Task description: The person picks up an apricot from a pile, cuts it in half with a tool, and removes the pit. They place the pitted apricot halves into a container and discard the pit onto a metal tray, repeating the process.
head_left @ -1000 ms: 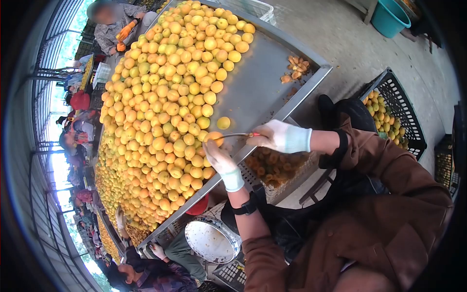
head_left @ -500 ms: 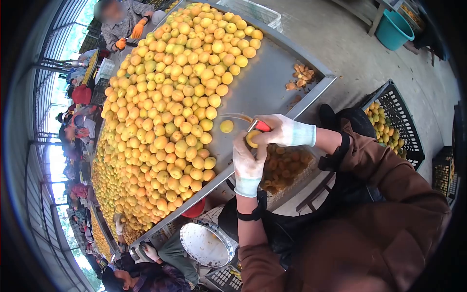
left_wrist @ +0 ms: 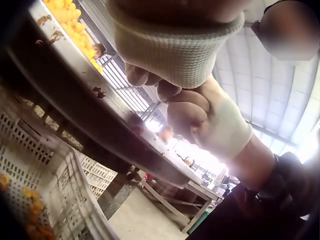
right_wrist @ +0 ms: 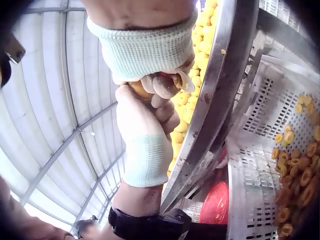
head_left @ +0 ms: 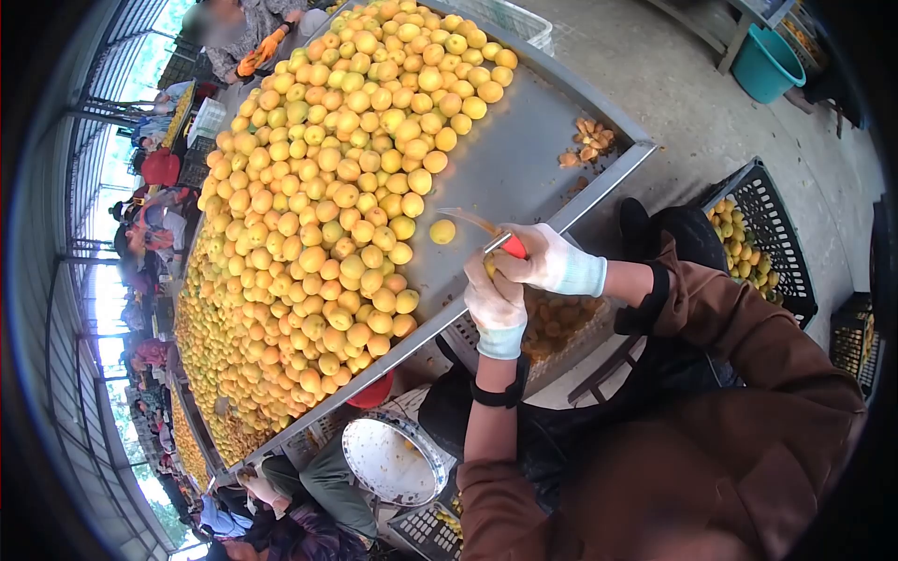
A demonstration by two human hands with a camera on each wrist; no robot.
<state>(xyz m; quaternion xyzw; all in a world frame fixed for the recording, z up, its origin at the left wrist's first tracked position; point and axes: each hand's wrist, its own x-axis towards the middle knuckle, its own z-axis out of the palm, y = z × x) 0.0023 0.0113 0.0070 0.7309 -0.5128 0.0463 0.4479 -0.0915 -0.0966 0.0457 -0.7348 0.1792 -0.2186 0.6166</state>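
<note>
At the near edge of the bench point(head_left: 533, 140), the left hand point(head_left: 497, 307) grips a fruit point(head_left: 490, 266), the right hand point(head_left: 541, 258) a red-handled knife point(head_left: 514, 246).

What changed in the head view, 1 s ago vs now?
The left hand came away from beside the fruit pile toward the right hand; they're now together. The held fruit, plainly visible at the left fingertips earlier, is mostly hidden. The red-handled knife, still in the right hand, turned from pointing left to up-left. Unchanged: pile, and lone fruit on the tray.
</note>
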